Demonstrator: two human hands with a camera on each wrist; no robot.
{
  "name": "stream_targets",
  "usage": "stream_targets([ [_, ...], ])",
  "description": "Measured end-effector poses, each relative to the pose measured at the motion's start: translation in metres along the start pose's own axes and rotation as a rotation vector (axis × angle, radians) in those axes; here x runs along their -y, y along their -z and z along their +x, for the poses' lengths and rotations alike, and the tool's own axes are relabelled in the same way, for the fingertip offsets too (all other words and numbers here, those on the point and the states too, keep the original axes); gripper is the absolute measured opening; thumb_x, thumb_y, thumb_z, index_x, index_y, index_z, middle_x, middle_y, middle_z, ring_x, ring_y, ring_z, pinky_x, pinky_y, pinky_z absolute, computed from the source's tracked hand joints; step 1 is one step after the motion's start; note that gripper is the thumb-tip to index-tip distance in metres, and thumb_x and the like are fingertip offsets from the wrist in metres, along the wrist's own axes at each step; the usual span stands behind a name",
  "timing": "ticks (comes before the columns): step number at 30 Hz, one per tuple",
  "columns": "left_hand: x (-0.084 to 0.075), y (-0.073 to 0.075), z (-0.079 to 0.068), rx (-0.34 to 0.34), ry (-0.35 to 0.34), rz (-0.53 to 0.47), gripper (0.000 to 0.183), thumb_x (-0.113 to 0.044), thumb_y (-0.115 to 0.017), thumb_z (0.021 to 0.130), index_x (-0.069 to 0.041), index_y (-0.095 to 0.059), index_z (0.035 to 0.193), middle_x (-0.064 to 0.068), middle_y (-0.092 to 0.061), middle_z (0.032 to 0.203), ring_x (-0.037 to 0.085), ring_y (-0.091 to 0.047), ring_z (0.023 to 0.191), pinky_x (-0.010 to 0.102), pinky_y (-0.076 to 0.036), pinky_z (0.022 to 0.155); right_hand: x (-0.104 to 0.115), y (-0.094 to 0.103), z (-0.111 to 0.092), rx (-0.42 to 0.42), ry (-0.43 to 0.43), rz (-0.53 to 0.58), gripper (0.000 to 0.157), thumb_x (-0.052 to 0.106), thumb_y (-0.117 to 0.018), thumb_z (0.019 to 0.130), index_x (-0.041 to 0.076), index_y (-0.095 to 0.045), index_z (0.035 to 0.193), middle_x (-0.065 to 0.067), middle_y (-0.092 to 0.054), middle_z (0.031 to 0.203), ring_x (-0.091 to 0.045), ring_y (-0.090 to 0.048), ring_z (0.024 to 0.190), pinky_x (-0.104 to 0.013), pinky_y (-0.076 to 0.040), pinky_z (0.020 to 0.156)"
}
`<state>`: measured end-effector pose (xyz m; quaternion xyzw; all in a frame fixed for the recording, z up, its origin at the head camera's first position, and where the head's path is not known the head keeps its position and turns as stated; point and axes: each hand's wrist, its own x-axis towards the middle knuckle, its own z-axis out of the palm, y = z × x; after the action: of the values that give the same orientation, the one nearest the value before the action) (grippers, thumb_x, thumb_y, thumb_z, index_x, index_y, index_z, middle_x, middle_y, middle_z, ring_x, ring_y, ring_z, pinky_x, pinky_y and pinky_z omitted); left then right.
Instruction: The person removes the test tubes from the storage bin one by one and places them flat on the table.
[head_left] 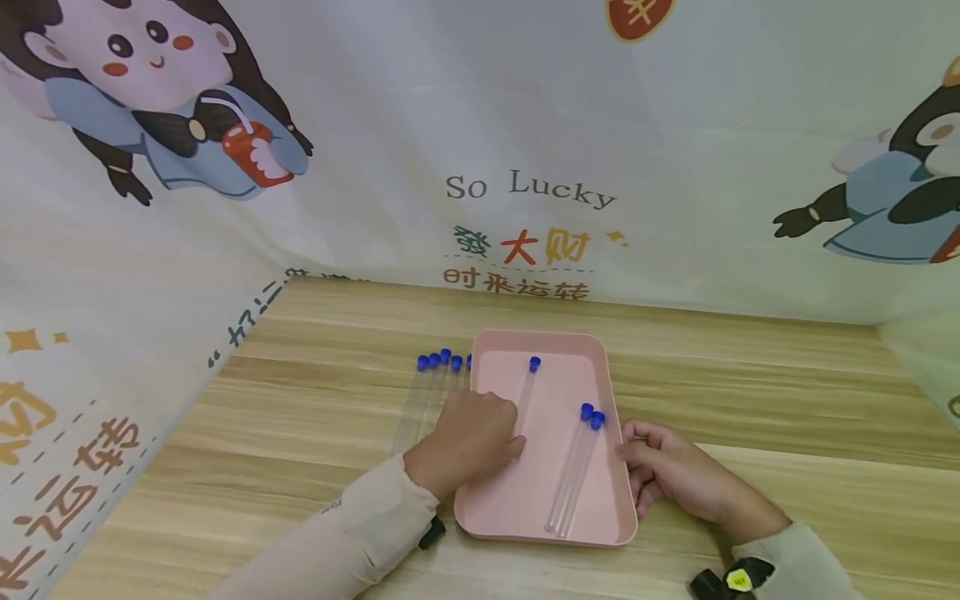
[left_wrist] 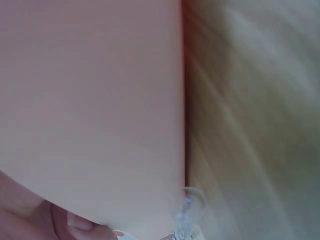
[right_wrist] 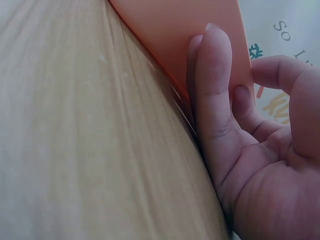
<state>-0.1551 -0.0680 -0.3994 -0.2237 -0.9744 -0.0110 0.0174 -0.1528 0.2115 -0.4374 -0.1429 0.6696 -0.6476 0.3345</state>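
My left hand point(head_left: 476, 433) reaches over the left rim of a pink tray point(head_left: 547, 357), knuckles up and fingers bent. By its thumb is a clear test tube with a blue cap point(head_left: 535, 364), which it seems to pinch; the tube's lower end is hidden by the hand. Two more blue-capped test tubes point(head_left: 574, 475) lie side by side at the tray's right. With thumb on the rim and fingers against the outer wall, my right hand point(head_left: 675, 471) grips the tray's right side. In the right wrist view the fingers point(right_wrist: 215, 65) touch the tray wall point(right_wrist: 175, 30).
Several blue-capped test tubes point(head_left: 423, 400) lie in a row on the wooden table point(head_left: 750, 375), left of the tray and partly behind my left arm. A printed white cloth point(head_left: 412, 150) stands behind the table and along its sides.
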Motion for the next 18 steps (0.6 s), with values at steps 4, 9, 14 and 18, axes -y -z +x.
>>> stream_targets([
  [4,-0.0001,0.0002,-0.0002,0.006,0.002,-0.005,0.038,-0.042,-0.069,0.09,-0.014,-0.059,0.066,-0.002,-0.056,0.06,0.016,-0.05,0.053,0.035,-0.041,0.049,-0.0003,0.0,0.0,0.0,0.001,0.0,0.008,0.017,-0.049,0.103,0.011,-0.044,0.099,0.0,-0.062,0.075,-0.011,-0.064,0.06,-0.028,-0.056,0.054],
  [9,-0.0004,0.0001,-0.0004,0.018,0.005,-0.008,0.039,-0.043,-0.069,0.091,-0.014,-0.059,0.067,-0.002,-0.056,0.06,0.015,-0.049,0.053,0.034,-0.042,0.05,0.0004,-0.0003,0.0,-0.001,-0.003,0.001,0.008,0.017,-0.049,0.103,0.011,-0.045,0.099,0.0,-0.062,0.075,-0.011,-0.064,0.06,-0.028,-0.056,0.054],
  [14,-0.0007,0.0003,-0.0002,0.019,0.006,-0.004,0.04,-0.043,-0.069,0.09,-0.014,-0.058,0.065,-0.002,-0.055,0.059,0.015,-0.049,0.052,0.035,-0.042,0.051,0.0019,-0.0007,0.0001,-0.002,-0.009,-0.001,0.008,0.017,-0.049,0.103,0.011,-0.044,0.099,0.0,-0.062,0.075,-0.011,-0.064,0.06,-0.028,-0.056,0.054],
  [18,-0.0006,0.0003,0.0006,0.028,0.017,-0.005,0.041,-0.044,-0.068,0.09,-0.014,-0.058,0.065,-0.002,-0.055,0.059,0.016,-0.049,0.053,0.035,-0.042,0.052,0.0027,-0.0009,0.0001,0.002,-0.008,0.0,0.009,0.017,-0.049,0.103,0.011,-0.044,0.099,0.0,-0.062,0.075,-0.011,-0.064,0.06,-0.028,-0.056,0.054],
])
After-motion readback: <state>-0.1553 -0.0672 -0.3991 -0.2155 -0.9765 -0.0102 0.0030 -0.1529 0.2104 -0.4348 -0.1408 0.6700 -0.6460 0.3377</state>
